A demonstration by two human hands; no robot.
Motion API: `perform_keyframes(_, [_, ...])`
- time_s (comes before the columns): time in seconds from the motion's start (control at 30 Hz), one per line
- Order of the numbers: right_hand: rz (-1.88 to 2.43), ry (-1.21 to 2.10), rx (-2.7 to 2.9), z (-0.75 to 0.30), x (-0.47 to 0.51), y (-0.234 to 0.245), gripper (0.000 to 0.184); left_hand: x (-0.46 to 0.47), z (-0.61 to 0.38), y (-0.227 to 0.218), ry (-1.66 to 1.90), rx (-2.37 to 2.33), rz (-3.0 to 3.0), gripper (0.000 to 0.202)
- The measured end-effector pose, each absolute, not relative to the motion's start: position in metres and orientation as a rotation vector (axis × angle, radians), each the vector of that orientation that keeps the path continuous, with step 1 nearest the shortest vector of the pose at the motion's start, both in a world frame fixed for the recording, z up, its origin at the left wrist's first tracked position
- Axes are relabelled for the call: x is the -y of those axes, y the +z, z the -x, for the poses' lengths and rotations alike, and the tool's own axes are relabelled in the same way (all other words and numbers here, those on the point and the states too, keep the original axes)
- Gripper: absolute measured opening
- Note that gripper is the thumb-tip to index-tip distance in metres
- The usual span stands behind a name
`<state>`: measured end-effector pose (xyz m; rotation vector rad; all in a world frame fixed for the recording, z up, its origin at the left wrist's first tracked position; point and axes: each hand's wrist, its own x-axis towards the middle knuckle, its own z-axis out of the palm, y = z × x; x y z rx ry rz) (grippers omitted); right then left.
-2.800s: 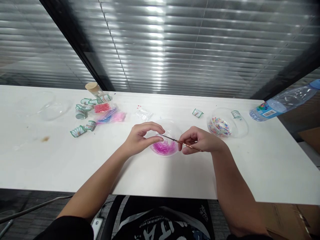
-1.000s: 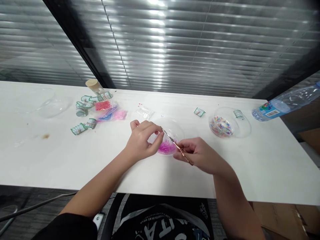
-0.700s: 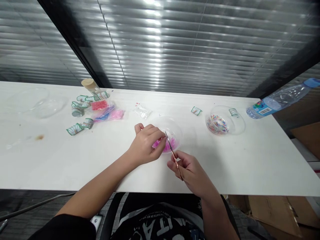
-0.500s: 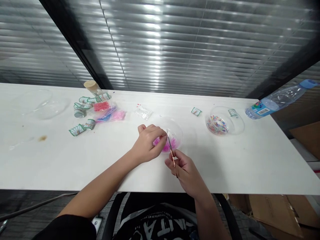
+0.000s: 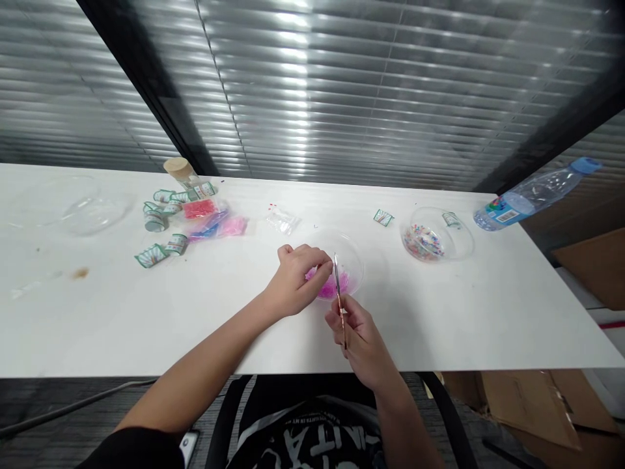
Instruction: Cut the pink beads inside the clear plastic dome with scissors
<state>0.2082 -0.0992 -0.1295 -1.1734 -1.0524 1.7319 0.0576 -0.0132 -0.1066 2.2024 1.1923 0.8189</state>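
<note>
A clear plastic bowl point(image 5: 355, 262) holding pink beads point(image 5: 336, 285) sits on the white table point(image 5: 195, 312) in front of me. My left hand point(image 5: 295, 281) rests at the bowl's left rim with fingers pinched together; what they pinch is too small to make out. My right hand point(image 5: 359, 339) is closed on copper-coloured tweezers point(image 5: 338, 293), held near my body with the tips pointing away, up over the pink beads and close to my left fingertips.
A second clear bowl point(image 5: 454, 251) with mixed-colour beads stands to the right, a water bottle point(image 5: 532, 193) lies beyond it. Small bead jars point(image 5: 159, 221) and bead bags point(image 5: 212, 221) lie at the left, with an empty clear bowl point(image 5: 92, 212) farther left. Cardboard boxes point(image 5: 537, 404) sit below right.
My right hand has drawn back toward me and turned the tweezers from pointing leftward to pointing straight away. My left hand stayed pinched at the bowl's rim.
</note>
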Motion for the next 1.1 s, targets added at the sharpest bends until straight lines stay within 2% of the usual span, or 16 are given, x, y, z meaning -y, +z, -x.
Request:
perform_keyframes(0.5, [1.227, 1.696, 1.085, -0.208, 0.098, -0.138, 0.036, 0.014, -0.062, -0.108, 0.836, -1.226, -2.195, 0.027])
perform_keyframes(0.77, [1.298, 1.549, 1.249, -0.208, 0.098, -0.132, 0.029, 0.013, -0.061, -0.108, 0.858, -1.212, -2.182, 0.025])
perform_keyframes(0.9, [1.419, 1.412, 1.386, -0.207, 0.100, -0.125, 0.024, 0.012, -0.059, -0.108, 0.880, -1.197, -2.184, 0.025])
perform_keyframes(1.1, [1.777, 1.014, 1.638, -0.204, 0.099, -0.113, 0.012, 0.011, -0.058, -0.109, 0.915, -1.193, -2.194, 0.024])
